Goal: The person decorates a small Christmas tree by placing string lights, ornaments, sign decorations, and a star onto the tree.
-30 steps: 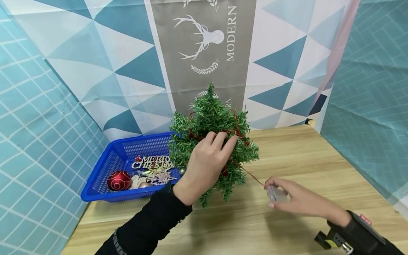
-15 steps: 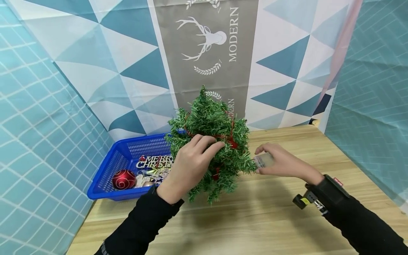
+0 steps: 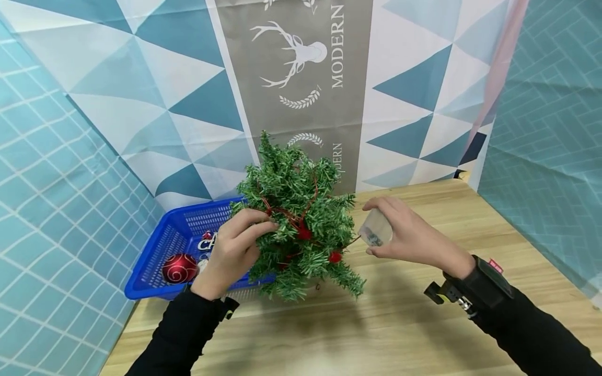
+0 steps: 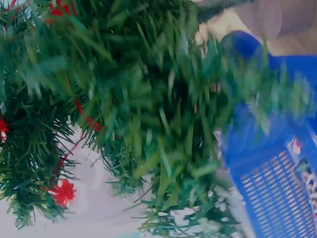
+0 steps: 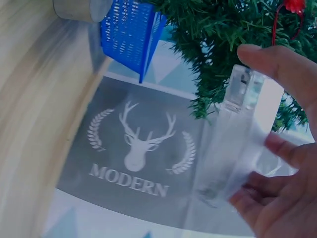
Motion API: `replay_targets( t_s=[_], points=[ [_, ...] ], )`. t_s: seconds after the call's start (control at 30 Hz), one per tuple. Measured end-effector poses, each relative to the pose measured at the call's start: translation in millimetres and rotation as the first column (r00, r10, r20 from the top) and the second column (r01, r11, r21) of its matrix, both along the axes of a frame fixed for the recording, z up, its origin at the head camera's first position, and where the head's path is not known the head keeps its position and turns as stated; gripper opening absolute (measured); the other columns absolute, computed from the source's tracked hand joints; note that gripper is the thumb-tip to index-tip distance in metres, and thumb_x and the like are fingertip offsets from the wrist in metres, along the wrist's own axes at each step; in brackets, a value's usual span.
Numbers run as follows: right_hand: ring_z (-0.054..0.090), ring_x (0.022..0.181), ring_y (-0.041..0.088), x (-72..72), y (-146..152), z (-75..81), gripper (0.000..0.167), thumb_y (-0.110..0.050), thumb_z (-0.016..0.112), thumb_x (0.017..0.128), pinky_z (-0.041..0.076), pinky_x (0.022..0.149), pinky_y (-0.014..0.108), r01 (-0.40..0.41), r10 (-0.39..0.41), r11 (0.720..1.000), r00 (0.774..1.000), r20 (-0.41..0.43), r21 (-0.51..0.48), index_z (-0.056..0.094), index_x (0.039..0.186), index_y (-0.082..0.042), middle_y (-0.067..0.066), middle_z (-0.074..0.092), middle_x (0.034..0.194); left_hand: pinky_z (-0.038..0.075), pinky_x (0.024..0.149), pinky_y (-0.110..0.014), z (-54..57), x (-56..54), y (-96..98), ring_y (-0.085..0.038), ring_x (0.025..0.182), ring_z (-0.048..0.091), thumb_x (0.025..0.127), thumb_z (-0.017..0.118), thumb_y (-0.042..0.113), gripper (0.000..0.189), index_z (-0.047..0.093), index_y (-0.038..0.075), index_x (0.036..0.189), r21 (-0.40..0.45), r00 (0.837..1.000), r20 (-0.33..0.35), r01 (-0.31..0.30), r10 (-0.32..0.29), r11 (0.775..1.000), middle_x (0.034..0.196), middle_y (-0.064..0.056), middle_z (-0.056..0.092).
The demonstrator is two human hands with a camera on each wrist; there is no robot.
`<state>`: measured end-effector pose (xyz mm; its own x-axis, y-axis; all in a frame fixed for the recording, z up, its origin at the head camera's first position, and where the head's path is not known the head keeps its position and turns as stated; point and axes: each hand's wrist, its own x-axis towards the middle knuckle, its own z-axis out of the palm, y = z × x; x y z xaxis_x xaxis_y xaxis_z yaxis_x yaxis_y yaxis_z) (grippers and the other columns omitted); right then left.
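Note:
A small green Christmas tree (image 3: 296, 224), strung with thin red cord and red flower-like pieces (image 3: 304, 231), leans left in the head view. My left hand (image 3: 235, 250) holds its left branches with curled fingers; in the left wrist view, blurred branches (image 4: 148, 109) fill the frame and the hand is not seen. To the right of the tree, my right hand (image 3: 404, 230) pinches a clear plastic box (image 3: 376, 227) between thumb and fingers. From that box (image 5: 242, 134) a thin red cord runs to the branches.
Behind my left hand, a blue plastic basket (image 3: 155, 245) holds a red bauble (image 3: 180, 268) and white lettering (image 3: 207, 242), partly hidden. A patterned cloth (image 3: 409, 99) hangs behind the wooden table (image 3: 423, 313).
My left hand has moved left, and the tree has turned and tipped left with it. My right hand has risen and come closer to the tree with the clear plastic box.

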<state>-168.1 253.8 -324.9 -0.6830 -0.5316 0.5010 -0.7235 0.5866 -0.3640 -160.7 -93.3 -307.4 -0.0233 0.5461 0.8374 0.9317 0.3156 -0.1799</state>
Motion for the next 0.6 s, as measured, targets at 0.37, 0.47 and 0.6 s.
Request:
replay_targets(
  t_s=[0.37,0.47,0.6],
  points=[
    [0.042,0.118,0.033,7.8,-22.5,26.4,0.087,-0.007,0.086,0.057,0.042,0.091,0.041,-0.228,0.212,0.974,0.890,-0.403,0.007,0.035,0.127,0.003,0.022,0.040,0.133,0.030,0.100,-0.053,-29.9,-20.5,-35.9,-0.032,0.107,0.051,0.078,0.050,-0.021,0.040,0.068,0.006,0.102,0.192,0.982,0.191,-0.041,0.003,0.981,0.109,-0.013,0.063],
    [0.042,0.123,0.032,2.2,-31.2,36.5,0.074,-0.011,0.082,0.064,0.039,0.099,0.043,-0.287,0.287,0.957,0.903,-0.320,0.049,0.044,0.125,0.003,0.018,0.046,0.133,0.029,0.101,-0.053,-48.2,-35.9,-49.4,-0.034,0.109,0.049,0.079,0.051,-0.020,0.037,0.067,0.005,0.101,0.217,0.970,0.244,-0.029,-0.025,0.976,0.110,-0.015,0.062],
    [0.043,0.117,0.026,-6.5,-44.4,44.4,0.053,-0.010,0.077,0.069,0.042,0.094,0.038,-0.353,0.361,0.932,0.899,-0.250,0.075,0.055,0.117,-0.004,0.012,0.049,0.122,0.028,0.102,-0.054,-106.6,-85.6,-86.8,-0.036,0.115,0.046,0.081,0.054,-0.017,0.037,0.067,0.007,0.107,0.233,0.954,0.294,-0.006,-0.065,0.973,0.118,-0.015,0.059]
  ],
)
